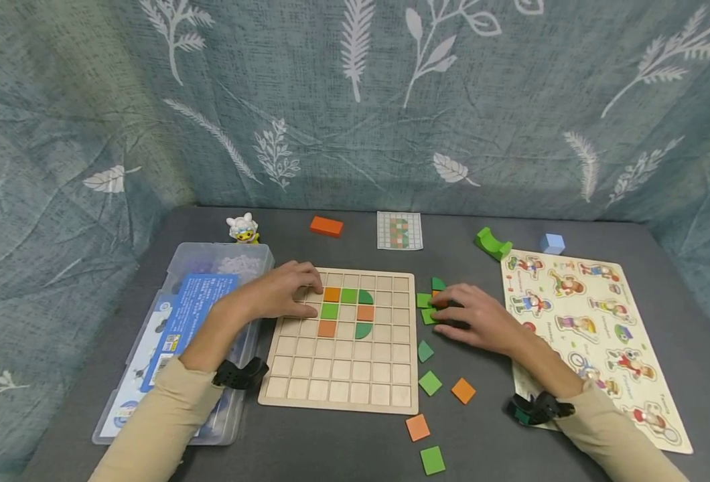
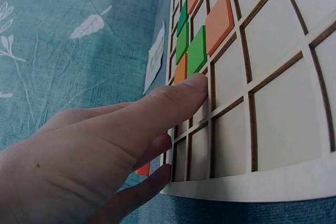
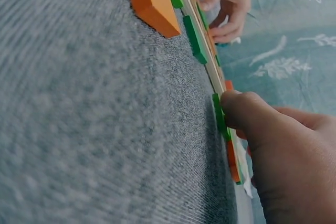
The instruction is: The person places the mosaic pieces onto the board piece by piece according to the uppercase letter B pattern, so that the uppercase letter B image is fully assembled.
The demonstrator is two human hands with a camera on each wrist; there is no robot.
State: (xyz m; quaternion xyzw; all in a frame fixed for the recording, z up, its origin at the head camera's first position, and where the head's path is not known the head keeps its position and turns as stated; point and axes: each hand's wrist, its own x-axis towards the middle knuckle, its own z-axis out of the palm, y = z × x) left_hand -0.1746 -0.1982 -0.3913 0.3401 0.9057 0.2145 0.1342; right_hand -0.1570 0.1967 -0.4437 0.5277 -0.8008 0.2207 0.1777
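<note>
Setting: dark grey felt tabletop (image 1: 331, 442), leaf-print blue curtain (image 1: 355, 100) behind.
Work piece: wooden grid board (image 1: 343, 361) at centre, carrying orange and green tiles in its upper rows, among them a green square tile (image 1: 329, 310) and two green half-round tiles.
Reference: small pattern card (image 1: 400, 230) lies beyond the board.
Loose stock: cluster of green and orange tiles (image 1: 430, 301) just beside the board's right edge; further tiles lie nearer the person, such as an orange square (image 1: 463, 390).
Left hand (image 1: 289, 291): rests flat on the board's upper left, fingers fairly straight and relaxed, thumb tip touching the board beside the green square tile; it holds nothing.
Right hand (image 1: 475, 318): palm down over the cluster, fingers bent; the thumb (image 3: 247, 111) presses a green tile's edge. Whether a tile is actually pinched cannot be told.
Method note: judged best to steady the board with the left hand, lift one tile cleanly, and check the card for colour and cell.
Surroundings: clear plastic box (image 1: 222, 268) left, cartoon-figure peg puzzle (image 1: 596, 335) right.
</note>
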